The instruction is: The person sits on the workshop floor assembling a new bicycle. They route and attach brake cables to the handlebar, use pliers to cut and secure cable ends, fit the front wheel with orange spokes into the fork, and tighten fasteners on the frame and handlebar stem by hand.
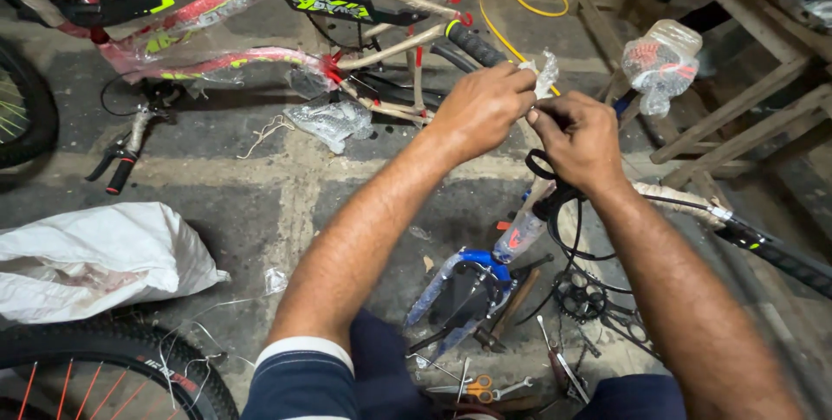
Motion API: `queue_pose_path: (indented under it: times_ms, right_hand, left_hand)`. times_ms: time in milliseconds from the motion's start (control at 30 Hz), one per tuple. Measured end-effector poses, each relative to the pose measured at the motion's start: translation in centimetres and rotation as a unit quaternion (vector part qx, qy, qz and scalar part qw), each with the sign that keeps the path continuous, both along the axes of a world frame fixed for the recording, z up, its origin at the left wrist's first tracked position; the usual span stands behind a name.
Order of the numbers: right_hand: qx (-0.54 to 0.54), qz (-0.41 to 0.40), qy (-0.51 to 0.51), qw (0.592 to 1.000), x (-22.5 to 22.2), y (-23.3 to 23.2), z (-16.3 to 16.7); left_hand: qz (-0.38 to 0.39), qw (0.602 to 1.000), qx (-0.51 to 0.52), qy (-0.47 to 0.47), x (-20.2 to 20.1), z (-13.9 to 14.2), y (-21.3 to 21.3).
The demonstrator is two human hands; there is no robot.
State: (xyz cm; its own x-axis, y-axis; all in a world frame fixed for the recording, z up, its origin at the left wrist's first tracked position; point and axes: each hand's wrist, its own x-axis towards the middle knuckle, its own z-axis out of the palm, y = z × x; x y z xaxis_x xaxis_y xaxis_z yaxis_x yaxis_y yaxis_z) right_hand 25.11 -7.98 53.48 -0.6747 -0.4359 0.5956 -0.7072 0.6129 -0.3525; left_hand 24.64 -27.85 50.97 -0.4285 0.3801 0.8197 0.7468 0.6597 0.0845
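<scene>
My left hand (485, 108) pinches a scrap of clear plastic wrap (546, 73) at chest height. Touching it from the right, my right hand (579, 141) grips the same wrap, with a black cable (555, 203) looping down from under its fingers. Below the hands hangs a plastic-wrapped bicycle part (523, 231). A handlebar with a black grip (472, 43) lies just behind my left hand.
A red bicycle frame in wrapping (217, 56) lies on the concrete floor at upper left. A white sack (95, 255) and a wheel (104, 368) sit at lower left. A blue fork (459, 286), chainring (579, 297), scissors (477, 387) and tools lie near my knees. Wooden trestles (737, 99) stand at right.
</scene>
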Motion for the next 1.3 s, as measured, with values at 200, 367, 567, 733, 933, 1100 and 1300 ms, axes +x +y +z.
queue_pose_path:
  times_ms: [200,367,567,733,933,1100,1300]
  right_hand:
    - [-0.032,0.003,-0.015,0.999,-0.3,0.3,-0.3]
    - [-0.036,0.011,-0.022,0.999,-0.4,0.4,-0.5]
    - [-0.026,0.005,-0.027,0.999,-0.4,0.7,-0.6]
    - [0.018,0.034,0.056,0.998,-0.4,0.7,-0.7]
    - [0.008,0.014,0.051,0.999,-0.5,0.3,-0.7]
    - [0.007,0.022,0.070,0.997,-0.5,0.1,-0.5]
    - [-0.003,-0.005,0.019,1.000,-0.1,0.3,-0.3]
  left_hand:
    - [0.017,0.999,0.000,0.029,-0.2,-0.4,0.7]
    - [0.052,0.996,0.003,0.069,-0.1,-0.4,1.4]
    - [0.030,0.997,0.030,0.061,0.9,0.1,1.1]
    - [0.051,0.997,-0.042,0.031,0.8,0.7,0.6]
    - [0.003,1.000,-0.007,0.014,0.6,0.2,0.4]
    - [0.007,0.999,-0.006,0.037,0.4,-0.4,0.5]
    - [0.015,0.999,-0.030,0.006,-0.1,-0.3,0.5]
